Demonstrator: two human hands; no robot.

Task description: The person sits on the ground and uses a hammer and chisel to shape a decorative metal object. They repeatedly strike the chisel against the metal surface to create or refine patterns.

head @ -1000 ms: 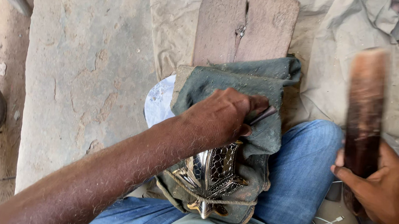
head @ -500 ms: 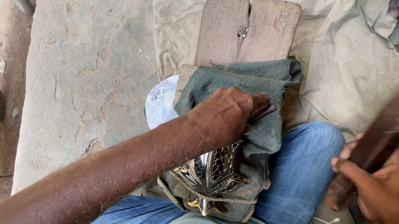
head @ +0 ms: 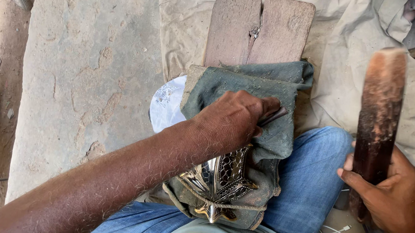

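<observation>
A: What is the left hand (head: 232, 121) doing?

B: It is closed around a thin dark metal tool (head: 272, 116), tip set on the shiny patterned metal piece (head: 217, 179). That piece lies near the body, cradled in green-grey cloth (head: 269, 82) over the lap, likely so it cannot slip.

A: And the right hand (head: 391, 195)?

B: Its fingers wrap a dark wooden club (head: 377, 120), held upright at the right, raised clear. The far wooden board (head: 259, 29) backs the cloth.
</observation>
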